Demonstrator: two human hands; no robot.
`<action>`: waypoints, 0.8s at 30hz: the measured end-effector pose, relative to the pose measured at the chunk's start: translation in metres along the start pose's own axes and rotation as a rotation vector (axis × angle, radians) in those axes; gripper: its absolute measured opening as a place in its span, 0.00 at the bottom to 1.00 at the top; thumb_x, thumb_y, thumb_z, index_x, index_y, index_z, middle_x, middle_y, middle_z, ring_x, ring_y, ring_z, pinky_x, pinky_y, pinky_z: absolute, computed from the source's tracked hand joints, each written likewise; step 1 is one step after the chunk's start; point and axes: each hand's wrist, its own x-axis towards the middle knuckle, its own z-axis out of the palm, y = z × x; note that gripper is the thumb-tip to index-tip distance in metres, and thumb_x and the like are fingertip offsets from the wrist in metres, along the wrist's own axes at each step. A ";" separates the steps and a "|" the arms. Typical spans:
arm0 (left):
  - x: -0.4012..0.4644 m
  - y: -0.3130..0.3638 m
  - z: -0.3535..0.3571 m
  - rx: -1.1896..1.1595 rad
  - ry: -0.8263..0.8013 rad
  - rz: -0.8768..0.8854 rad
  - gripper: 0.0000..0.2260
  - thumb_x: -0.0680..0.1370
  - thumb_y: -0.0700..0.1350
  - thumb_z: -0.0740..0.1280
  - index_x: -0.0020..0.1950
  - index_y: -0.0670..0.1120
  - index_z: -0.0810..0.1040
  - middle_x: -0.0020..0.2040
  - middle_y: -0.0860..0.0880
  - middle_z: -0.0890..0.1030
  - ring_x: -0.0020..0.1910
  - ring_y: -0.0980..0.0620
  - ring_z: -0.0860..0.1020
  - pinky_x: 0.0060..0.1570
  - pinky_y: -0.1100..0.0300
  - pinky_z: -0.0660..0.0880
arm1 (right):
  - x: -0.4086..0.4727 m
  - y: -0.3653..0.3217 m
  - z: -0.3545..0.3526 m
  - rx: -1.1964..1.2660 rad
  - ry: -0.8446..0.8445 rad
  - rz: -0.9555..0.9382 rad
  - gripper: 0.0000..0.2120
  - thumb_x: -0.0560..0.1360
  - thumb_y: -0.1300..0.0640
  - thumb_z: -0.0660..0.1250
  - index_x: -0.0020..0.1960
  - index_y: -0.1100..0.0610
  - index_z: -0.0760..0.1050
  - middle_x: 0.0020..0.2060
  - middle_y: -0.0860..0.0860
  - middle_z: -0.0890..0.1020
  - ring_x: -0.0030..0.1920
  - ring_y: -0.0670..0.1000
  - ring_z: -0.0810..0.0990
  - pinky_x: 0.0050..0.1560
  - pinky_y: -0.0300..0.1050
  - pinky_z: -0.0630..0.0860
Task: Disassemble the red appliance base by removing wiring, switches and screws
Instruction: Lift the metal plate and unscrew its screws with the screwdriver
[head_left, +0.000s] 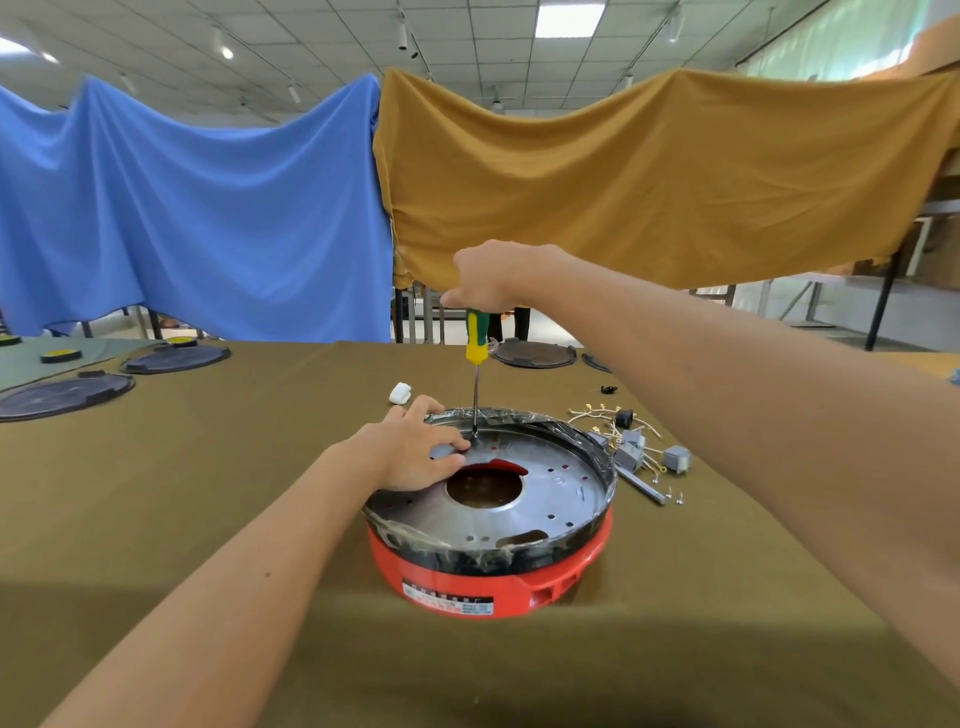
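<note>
On the olive-brown cloth of the table (208, 519), near its middle, sits the red appliance base (488, 582) — a round plastic housing with a printed label on its front wall and a black rim wrapped in crinkled clear film. A silvery metal plate (545, 499) with a large central hole and many small holes covers its top.

The right hand (485, 278) is curled round the top of a screwdriver (475, 358) with a green and yellow handle, holding it upright; the thin shaft runs straight down and its tip meets the metal plate near the far rim. The left hand (415, 449) rests on the plate just beside the tip, fingers spread and lightly bent, fingertips pressing the metal close to the shaft and pinching nothing.

To the right of the base, on the cloth, lies a loose heap of removed parts: pale wires with brass terminals (597, 413), a black knob-like piece (625, 417), grey switch blocks (631, 449), a grey bar (644, 486) and a few small screws (672, 496). A small white plastic piece (400, 393) lies just behind the base. Dark round plates (62, 396) lie at the far left of the table, another (535, 354) beyond the screwdriver. Blue (197, 208) and mustard (623, 176) sheets hang behind.
</note>
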 end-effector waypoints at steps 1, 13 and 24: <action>0.000 0.000 0.001 -0.001 0.000 0.000 0.18 0.80 0.64 0.54 0.69 0.66 0.69 0.76 0.54 0.53 0.73 0.44 0.58 0.66 0.42 0.66 | 0.001 0.001 -0.001 0.082 -0.042 -0.030 0.14 0.83 0.49 0.60 0.59 0.60 0.71 0.46 0.54 0.75 0.41 0.52 0.74 0.40 0.45 0.70; 0.001 -0.001 0.001 -0.002 -0.004 -0.003 0.18 0.80 0.64 0.54 0.69 0.66 0.68 0.76 0.54 0.53 0.72 0.44 0.58 0.66 0.42 0.66 | -0.004 -0.001 -0.003 -0.067 0.003 0.058 0.24 0.80 0.35 0.56 0.59 0.56 0.71 0.43 0.51 0.74 0.47 0.56 0.76 0.46 0.50 0.71; 0.000 0.000 0.002 -0.003 0.012 -0.005 0.17 0.80 0.64 0.54 0.69 0.66 0.69 0.75 0.54 0.54 0.72 0.44 0.59 0.65 0.44 0.67 | -0.006 0.007 -0.001 0.302 -0.098 0.009 0.11 0.76 0.51 0.64 0.53 0.56 0.69 0.47 0.53 0.75 0.42 0.53 0.74 0.40 0.47 0.73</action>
